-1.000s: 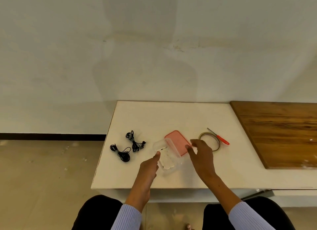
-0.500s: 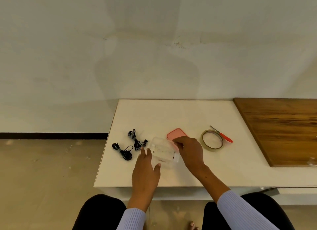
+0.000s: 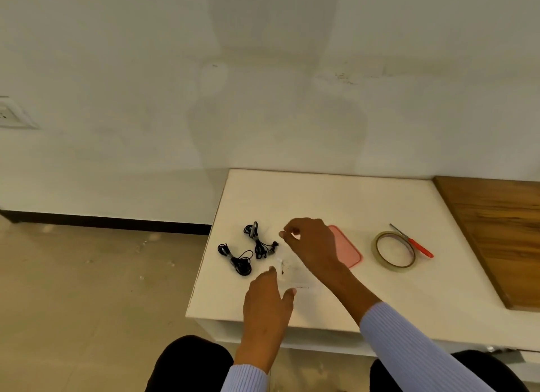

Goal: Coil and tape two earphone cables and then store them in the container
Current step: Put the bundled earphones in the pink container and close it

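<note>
Two black earphone cables, each already bundled, lay side by side at the left of the white desk (image 3: 336, 196): the nearer earphone bundle (image 3: 237, 258) and the farther earphone bundle (image 3: 258, 239), neither yet stored. Just right of them sat the clear plastic container (image 3: 292, 273), hard to make out against the desk. The left hand (image 3: 267, 299) rested at its near edge, fingers straight, grip released. The right hand (image 3: 311, 241) hovered above it, fingertips pinched together; whether they held anything I could not tell. Steadying the box while lifting one bundle whole would probably serve best. Rightward lay the pink lid (image 3: 346, 250), the ring of clear tape (image 3: 393, 251) and the red-handled tool (image 3: 415, 244), none in the way.
</note>
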